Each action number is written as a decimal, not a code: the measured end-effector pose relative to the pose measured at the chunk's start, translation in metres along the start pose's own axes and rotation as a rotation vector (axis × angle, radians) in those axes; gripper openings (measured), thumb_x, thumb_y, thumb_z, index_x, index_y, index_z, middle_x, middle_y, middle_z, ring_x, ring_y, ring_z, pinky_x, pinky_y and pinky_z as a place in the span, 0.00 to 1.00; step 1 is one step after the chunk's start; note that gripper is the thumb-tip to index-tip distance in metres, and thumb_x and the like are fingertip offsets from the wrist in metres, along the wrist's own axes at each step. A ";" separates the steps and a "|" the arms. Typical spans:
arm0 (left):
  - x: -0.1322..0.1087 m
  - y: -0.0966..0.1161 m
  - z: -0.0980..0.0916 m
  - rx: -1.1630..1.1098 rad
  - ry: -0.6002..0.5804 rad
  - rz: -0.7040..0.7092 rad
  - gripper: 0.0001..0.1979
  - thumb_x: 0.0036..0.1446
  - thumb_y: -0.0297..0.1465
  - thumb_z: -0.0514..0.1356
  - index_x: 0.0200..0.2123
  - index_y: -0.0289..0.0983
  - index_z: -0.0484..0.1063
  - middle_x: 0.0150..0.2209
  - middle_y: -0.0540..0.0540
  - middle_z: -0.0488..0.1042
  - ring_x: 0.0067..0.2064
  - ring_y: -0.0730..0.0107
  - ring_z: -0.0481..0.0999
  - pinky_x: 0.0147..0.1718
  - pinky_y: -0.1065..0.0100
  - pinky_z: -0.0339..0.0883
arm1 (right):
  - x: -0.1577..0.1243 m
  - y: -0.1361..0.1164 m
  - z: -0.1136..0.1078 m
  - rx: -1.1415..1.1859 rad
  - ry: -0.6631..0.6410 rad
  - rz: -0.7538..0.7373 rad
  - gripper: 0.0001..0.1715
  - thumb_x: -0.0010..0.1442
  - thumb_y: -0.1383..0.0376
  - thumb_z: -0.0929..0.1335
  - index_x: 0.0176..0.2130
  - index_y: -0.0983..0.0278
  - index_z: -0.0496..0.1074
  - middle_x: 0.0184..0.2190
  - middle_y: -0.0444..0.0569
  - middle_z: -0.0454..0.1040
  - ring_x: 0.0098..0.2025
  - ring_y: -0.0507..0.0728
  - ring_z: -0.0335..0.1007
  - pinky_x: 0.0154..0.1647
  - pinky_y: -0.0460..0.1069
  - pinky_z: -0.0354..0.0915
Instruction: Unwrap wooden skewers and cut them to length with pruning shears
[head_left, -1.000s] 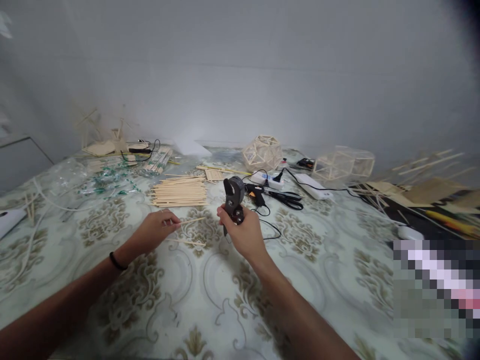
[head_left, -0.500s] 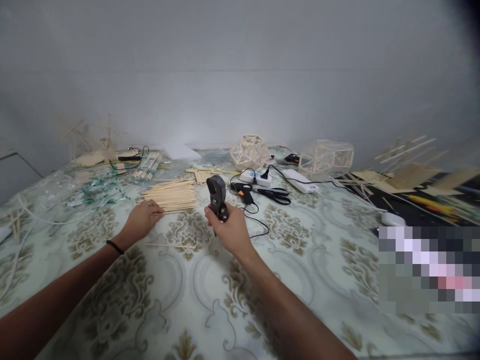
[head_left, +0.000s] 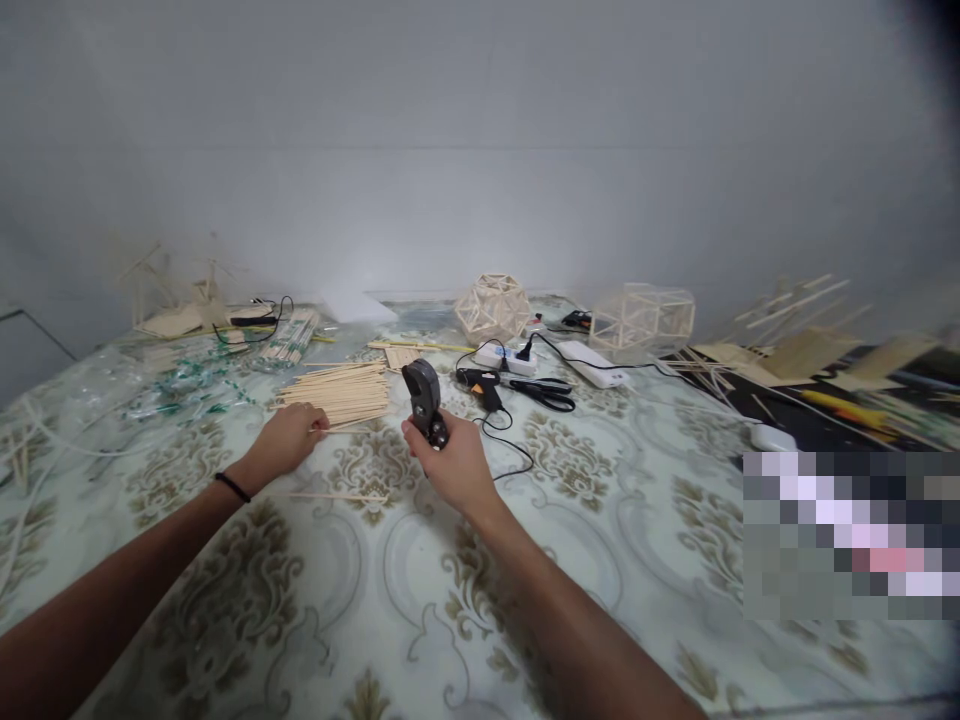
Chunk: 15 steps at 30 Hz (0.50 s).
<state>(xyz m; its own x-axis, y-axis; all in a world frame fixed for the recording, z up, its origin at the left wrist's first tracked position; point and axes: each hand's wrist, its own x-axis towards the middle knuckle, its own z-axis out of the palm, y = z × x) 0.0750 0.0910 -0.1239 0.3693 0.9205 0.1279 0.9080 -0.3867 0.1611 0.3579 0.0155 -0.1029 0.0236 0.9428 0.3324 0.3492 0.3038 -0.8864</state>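
A pile of thin wooden sticks (head_left: pixel 337 392) lies on the patterned tablecloth, all pointing roughly left to right. At its near left edge my left hand (head_left: pixel 289 440) has its fingers pinched on the end of one wooden stick (head_left: pixel 349 427). My right hand (head_left: pixel 457 462) is closed around a dark hand cutter (head_left: pixel 424 395) with a curved jaw, held upright just right of the pile. The cutter's handles are mostly hidden in my palm. Between my forearms a single loose stick (head_left: pixel 337 496) lies flat on the cloth.
Beyond my right hand are a black glue gun (head_left: pixel 480 385) with its cord, black-handled scissors (head_left: pixel 547 392) and a white power strip (head_left: pixel 506 357). Two stick-built frames (head_left: pixel 491 308) stand near the wall. Crumpled plastic wrappers (head_left: pixel 187 385) lie left, a black mat (head_left: pixel 780 405) right.
The whole view has shifted slightly. My left hand stays at the pile's near edge, and the cutter remains in my right hand. Little else differs.
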 end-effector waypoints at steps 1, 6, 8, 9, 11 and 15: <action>0.000 0.001 0.000 -0.001 -0.011 -0.002 0.09 0.58 0.30 0.58 0.34 0.37 0.80 0.35 0.40 0.82 0.39 0.54 0.78 0.39 0.62 0.66 | 0.000 0.000 0.000 -0.003 0.000 0.001 0.17 0.60 0.53 0.68 0.29 0.63 0.72 0.21 0.45 0.73 0.24 0.54 0.66 0.27 0.47 0.60; -0.006 0.007 -0.001 -0.014 -0.034 -0.003 0.08 0.57 0.28 0.56 0.31 0.38 0.76 0.32 0.41 0.81 0.37 0.55 0.78 0.37 0.62 0.65 | 0.002 0.002 0.000 0.005 -0.013 0.006 0.16 0.60 0.53 0.68 0.30 0.63 0.73 0.21 0.45 0.74 0.25 0.55 0.68 0.27 0.47 0.61; -0.008 0.009 -0.004 -0.021 -0.028 0.001 0.07 0.55 0.27 0.56 0.30 0.38 0.74 0.31 0.40 0.80 0.36 0.54 0.77 0.36 0.61 0.65 | 0.002 0.003 -0.001 0.036 -0.042 0.005 0.15 0.59 0.54 0.69 0.33 0.64 0.74 0.23 0.45 0.74 0.25 0.55 0.69 0.28 0.47 0.62; -0.009 0.010 -0.006 -0.028 -0.023 0.005 0.07 0.55 0.27 0.55 0.29 0.38 0.73 0.31 0.39 0.79 0.36 0.53 0.77 0.36 0.61 0.66 | 0.002 0.002 -0.001 0.053 -0.062 0.002 0.15 0.59 0.55 0.69 0.34 0.64 0.75 0.23 0.44 0.74 0.25 0.54 0.69 0.28 0.47 0.62; -0.010 0.013 -0.014 -0.046 -0.012 0.021 0.06 0.54 0.27 0.55 0.29 0.38 0.72 0.32 0.39 0.79 0.35 0.53 0.77 0.36 0.61 0.66 | 0.002 0.001 -0.001 0.066 -0.098 -0.009 0.14 0.59 0.56 0.69 0.36 0.65 0.77 0.24 0.44 0.74 0.25 0.54 0.68 0.29 0.46 0.62; -0.017 0.032 -0.037 -0.102 -0.009 0.084 0.07 0.57 0.29 0.54 0.30 0.38 0.72 0.33 0.41 0.78 0.36 0.56 0.76 0.38 0.62 0.66 | 0.001 -0.003 0.000 -0.025 -0.144 -0.051 0.13 0.58 0.60 0.69 0.38 0.65 0.80 0.26 0.43 0.75 0.27 0.54 0.67 0.31 0.46 0.61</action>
<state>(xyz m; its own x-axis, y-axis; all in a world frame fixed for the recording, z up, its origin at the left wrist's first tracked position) 0.0907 0.0608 -0.0844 0.4454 0.8849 0.1364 0.8491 -0.4658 0.2493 0.3571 0.0153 -0.1005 -0.1293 0.9365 0.3259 0.3693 0.3505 -0.8607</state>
